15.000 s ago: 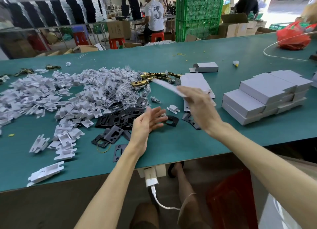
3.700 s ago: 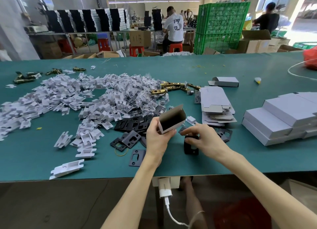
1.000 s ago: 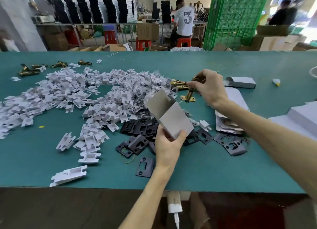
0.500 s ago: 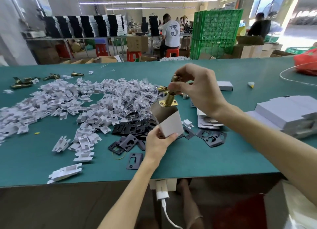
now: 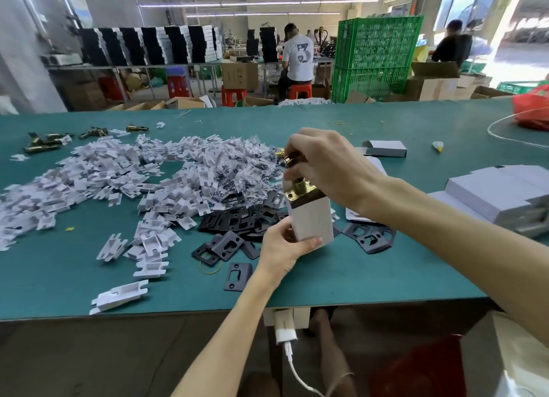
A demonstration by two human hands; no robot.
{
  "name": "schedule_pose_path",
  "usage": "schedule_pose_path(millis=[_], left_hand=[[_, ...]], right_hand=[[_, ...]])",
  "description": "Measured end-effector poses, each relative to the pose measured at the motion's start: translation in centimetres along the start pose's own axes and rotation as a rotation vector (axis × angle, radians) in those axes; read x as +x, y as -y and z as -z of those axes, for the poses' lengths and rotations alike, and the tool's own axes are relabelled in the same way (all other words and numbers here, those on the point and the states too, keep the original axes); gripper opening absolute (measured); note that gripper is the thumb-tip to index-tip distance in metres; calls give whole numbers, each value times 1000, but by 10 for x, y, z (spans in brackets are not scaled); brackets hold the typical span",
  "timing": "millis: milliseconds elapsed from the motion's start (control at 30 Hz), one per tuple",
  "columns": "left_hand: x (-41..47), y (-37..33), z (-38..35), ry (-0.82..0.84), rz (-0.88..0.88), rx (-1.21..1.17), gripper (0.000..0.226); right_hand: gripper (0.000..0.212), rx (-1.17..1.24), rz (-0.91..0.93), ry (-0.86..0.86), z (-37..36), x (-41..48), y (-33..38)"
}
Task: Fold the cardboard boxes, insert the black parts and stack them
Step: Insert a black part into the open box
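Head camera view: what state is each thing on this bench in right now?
cardboard box: upright, top open, held by the left hand.
brass latch: partly in the box's open top, gripped by the right hand.
black plates: lying loose on the table.
white inserts: scattered in a heap.
finished boxes: closed, stacked.

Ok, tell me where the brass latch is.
Mid head view: brass latch upright in the right hand, its plate at the mouth of the white box the left hand holds.
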State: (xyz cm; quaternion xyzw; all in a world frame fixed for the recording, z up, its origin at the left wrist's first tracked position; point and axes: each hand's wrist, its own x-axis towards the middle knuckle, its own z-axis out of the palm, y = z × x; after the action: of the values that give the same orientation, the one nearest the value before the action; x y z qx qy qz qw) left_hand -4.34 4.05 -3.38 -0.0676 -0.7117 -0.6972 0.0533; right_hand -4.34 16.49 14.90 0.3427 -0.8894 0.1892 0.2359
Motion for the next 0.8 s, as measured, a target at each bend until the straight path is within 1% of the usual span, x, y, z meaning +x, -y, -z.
schedule_pose_path(millis=[67, 167, 267, 433, 567, 633, 733, 800], left_hand=[[0, 0, 0, 3, -7, 6, 37], [0, 1, 0, -6, -13, -9, 38], [0, 1, 0, 19, -19, 11, 41], [0, 1, 0, 29, -21, 3, 44], [-1, -2, -1, 82, -3, -69, 44], [-1, -4, -1, 80, 16, -121, 46], [-2, -6, -1, 74, 34, -175, 47], [-2, -6, -1, 73, 34, -177, 45]], right_hand=[[23, -1, -26, 26, 0, 0, 2], [27, 46, -128, 66, -1, 2, -2], [26, 54, -196, 87, -1, 2, -10], [26, 1, -186, 114, 2, -2, -16], [25, -10, -210, 183, 1, -4, -14], [25, -31, -196, 222, -5, -6, -12], [11, -90, -139, 277, -17, -9, -11], [9, -105, -108, 328, -24, -10, -11]])
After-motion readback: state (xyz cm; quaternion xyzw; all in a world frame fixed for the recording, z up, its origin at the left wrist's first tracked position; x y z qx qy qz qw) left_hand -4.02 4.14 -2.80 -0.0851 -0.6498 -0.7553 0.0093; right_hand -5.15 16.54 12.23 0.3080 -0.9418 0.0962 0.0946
